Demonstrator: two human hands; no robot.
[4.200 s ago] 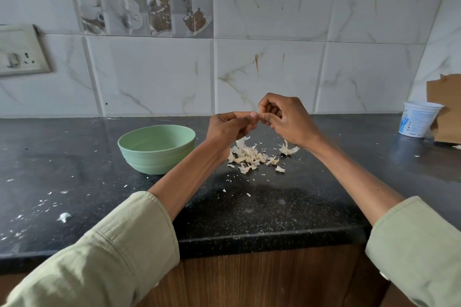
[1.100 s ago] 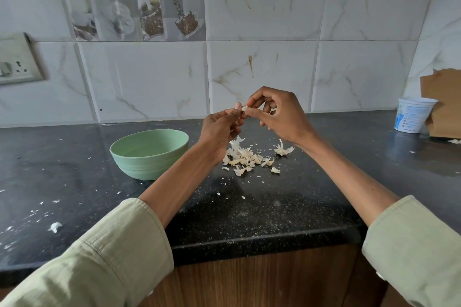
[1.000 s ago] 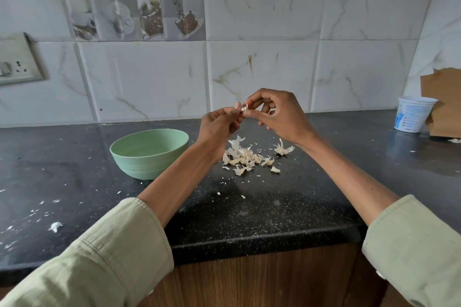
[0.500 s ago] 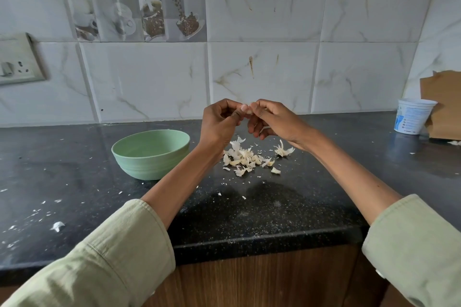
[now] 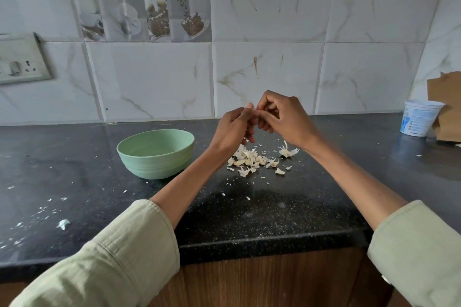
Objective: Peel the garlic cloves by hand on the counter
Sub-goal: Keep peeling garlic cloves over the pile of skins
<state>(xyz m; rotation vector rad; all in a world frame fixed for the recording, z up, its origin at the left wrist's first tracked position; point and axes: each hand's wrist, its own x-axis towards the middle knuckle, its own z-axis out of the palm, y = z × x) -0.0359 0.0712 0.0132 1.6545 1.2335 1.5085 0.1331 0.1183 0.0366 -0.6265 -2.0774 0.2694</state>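
- The bench point(image 5: 74, 157) is a dark speckled slab that carries everything; work above it, so whatever drops lands there and not past its front edge.
- The green bowl point(image 5: 156, 154) sits on the bench left of the hands. I cannot see inside it. It is probably where a peeled clove goes, so keep the path to it free.
- The left hand point(image 5: 233, 132) is raised above the bench to the right of the bowl, its fingers point(image 5: 249, 109) curled and meeting those of the other hand. It seems to steady the clove; a firm, unmoving hold would help.
- The right hand point(image 5: 287, 119) is touching the left at the fingertips, fingers bent into a pinch. It likely does the stripping: catch the loose edge of skin with a nail and pull along the clove.
- The pile of skins point(image 5: 252, 159) lies on the bench just below the hands, right of the bowl, with flakes scattered around. Drop new peel onto it.
- The garlic clove in work is hidden between the two sets of fingertips; I cannot tell how much skin remains on it.
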